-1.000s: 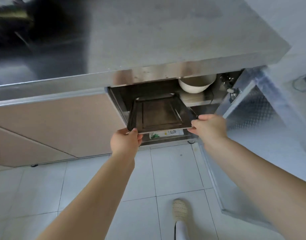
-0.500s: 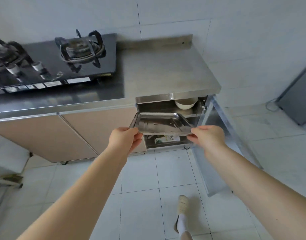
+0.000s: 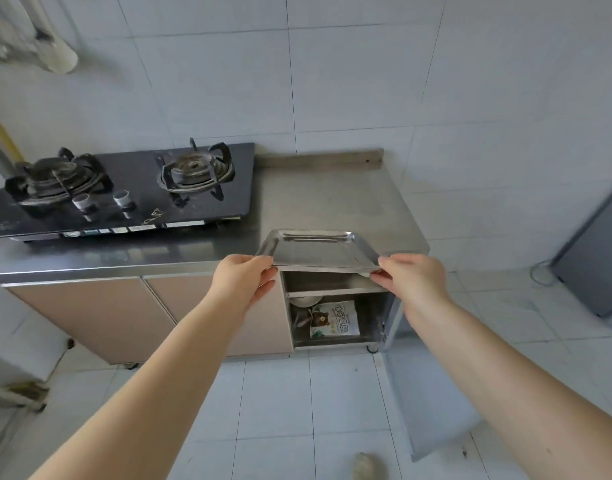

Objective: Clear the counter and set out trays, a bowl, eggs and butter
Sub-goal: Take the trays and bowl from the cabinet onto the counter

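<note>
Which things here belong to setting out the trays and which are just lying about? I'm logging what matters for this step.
Belongs to the job:
- steel tray, held at its near corners by the left hand and right hand
- steel counter, where it goes

Just lying about:
- gas hob
- printed packet in the open cabinet
- grey appliance at far right

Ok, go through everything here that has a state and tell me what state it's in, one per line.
Metal tray: held level above the counter's front edge, not set down.
Left hand: grips the tray's near left corner.
Right hand: grips the tray's near right corner.
Cabinet door: swung open.
Gas stove: no flame visible, burners bare.
Counter: bare steel beside the stove.
</note>
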